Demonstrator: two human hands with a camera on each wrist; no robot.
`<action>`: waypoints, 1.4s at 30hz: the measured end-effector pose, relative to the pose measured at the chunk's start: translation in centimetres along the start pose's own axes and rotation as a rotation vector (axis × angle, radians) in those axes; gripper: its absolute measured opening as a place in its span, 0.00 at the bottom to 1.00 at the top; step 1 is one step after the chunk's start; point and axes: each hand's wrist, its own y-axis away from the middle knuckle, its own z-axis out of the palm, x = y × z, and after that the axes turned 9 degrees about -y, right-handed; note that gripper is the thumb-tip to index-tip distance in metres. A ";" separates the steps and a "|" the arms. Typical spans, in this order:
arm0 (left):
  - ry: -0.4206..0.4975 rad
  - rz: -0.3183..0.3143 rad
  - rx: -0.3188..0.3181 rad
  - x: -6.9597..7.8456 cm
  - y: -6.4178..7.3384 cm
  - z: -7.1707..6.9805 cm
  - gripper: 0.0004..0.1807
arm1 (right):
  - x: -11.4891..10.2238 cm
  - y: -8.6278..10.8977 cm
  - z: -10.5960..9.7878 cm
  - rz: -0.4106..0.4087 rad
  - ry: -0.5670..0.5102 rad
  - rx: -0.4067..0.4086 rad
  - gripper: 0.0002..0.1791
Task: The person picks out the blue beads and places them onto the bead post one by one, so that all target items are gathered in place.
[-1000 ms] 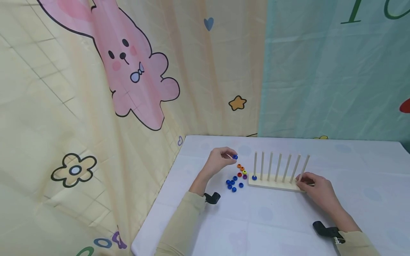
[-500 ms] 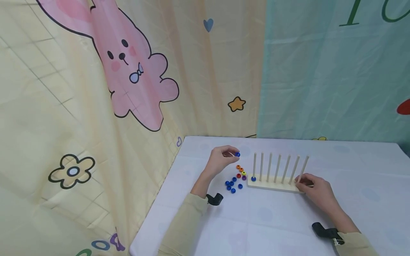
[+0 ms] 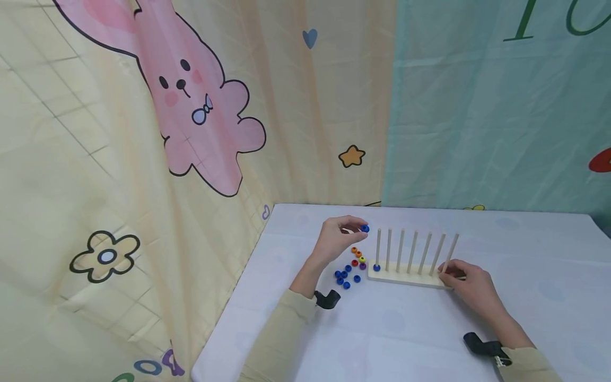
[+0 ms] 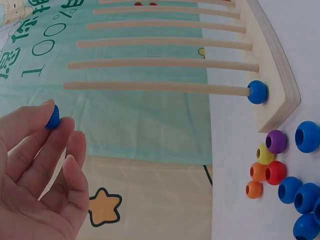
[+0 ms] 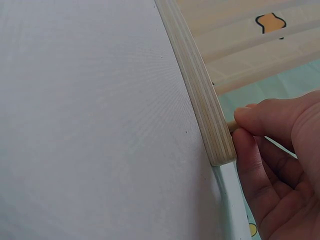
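Observation:
My left hand pinches a blue bead between thumb and fingertips, raised beside the top of the leftmost peg. In the left wrist view this bead is partly hidden by the thumb, a short way off the peg's tip. A wooden pegboard with a row of upright pegs stands on the table. Another blue bead sits at the foot of that leftmost peg. My right hand pinches the rightmost peg near its base, fingers right at the board's end.
Left of the pegboard lie loose beads: several blue beads, orange beads, a red bead, a yellow bead and a purple bead. A white-covered table meets patterned curtains at its back and left.
My left hand has moved right with the blue bead, from over the loose beads to close by the leftmost peg's top. The right hand keeps its hold on the rightmost peg.

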 end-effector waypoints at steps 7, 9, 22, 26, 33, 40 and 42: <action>0.003 0.029 -0.002 0.6 -0.2 0.7 0.10 | 0.3 -0.2 0.1 -0.015 0.013 0.016 0.05; 0.017 0.041 -0.008 0.8 -0.3 0.9 0.10 | 0.3 -0.2 0.2 -0.015 0.013 0.018 0.05; 0.045 0.050 -0.039 1.3 -0.6 1.7 0.10 | 0.1 -0.1 0.1 -0.013 0.005 0.018 0.04; 0.027 0.037 -0.040 1.4 -0.8 1.9 0.10 | 0.2 -0.2 0.1 -0.012 0.006 0.012 0.05; -0.003 0.023 -0.037 1.5 -0.9 2.2 0.11 | 0.3 -0.1 0.1 -0.018 0.011 0.014 0.05; -0.006 0.012 -0.036 1.4 -0.9 2.4 0.10 | 0.3 -0.1 0.2 -0.014 0.007 0.013 0.06; -0.010 0.011 -0.039 1.4 -0.9 2.4 0.10 | 0.3 -0.1 0.2 -0.016 0.008 0.013 0.06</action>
